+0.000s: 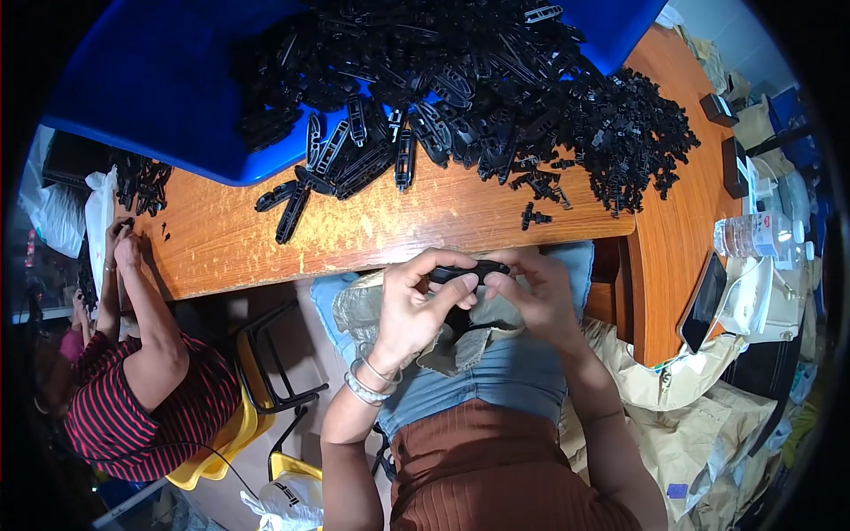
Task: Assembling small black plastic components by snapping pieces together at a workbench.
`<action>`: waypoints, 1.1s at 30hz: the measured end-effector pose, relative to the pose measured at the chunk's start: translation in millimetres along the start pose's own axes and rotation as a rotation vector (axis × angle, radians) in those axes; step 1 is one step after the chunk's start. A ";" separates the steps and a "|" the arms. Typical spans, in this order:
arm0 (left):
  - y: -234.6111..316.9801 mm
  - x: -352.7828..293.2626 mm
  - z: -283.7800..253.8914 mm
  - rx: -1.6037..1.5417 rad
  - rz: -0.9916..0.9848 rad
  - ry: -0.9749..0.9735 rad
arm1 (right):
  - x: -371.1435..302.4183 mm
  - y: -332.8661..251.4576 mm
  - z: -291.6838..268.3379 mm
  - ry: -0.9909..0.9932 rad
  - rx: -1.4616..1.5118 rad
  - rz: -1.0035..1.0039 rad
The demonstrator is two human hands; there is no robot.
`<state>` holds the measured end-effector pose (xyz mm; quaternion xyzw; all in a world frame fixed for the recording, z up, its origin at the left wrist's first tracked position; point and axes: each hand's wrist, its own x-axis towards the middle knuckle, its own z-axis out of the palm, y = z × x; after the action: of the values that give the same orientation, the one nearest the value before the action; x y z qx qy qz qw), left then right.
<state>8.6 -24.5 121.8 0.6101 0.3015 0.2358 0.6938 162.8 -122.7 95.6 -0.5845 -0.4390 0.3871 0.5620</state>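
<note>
Over a worn wooden table (372, 232), I see my left hand (414, 305) and right hand (536, 296) both grasping one black plastic piece (467, 271) above my lap, more black parts (496, 88) heaped beyond.

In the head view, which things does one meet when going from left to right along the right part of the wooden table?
Phone → water bottle.
</note>
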 end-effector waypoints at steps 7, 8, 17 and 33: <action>1.0 40.5 -41.4 0.815 0.542 0.362 | -10.6 7.3 -19.5 -0.285 -0.221 0.096; 5.4 48.0 -52.2 1.033 0.580 0.480 | -5.3 2.7 -21.5 -0.196 -0.274 0.057; 7.7 71.8 -66.9 1.387 0.516 0.500 | 63.3 9.5 -40.2 0.454 -1.041 -0.311; 6.1 20.9 3.8 -0.030 0.103 0.070 | 24.3 -50.3 -21.4 0.173 0.235 0.205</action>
<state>26.3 -11.8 125.3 0.6056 0.2903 0.2967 0.6789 186.8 -107.3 148.2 -0.5877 -0.2790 0.4390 0.6198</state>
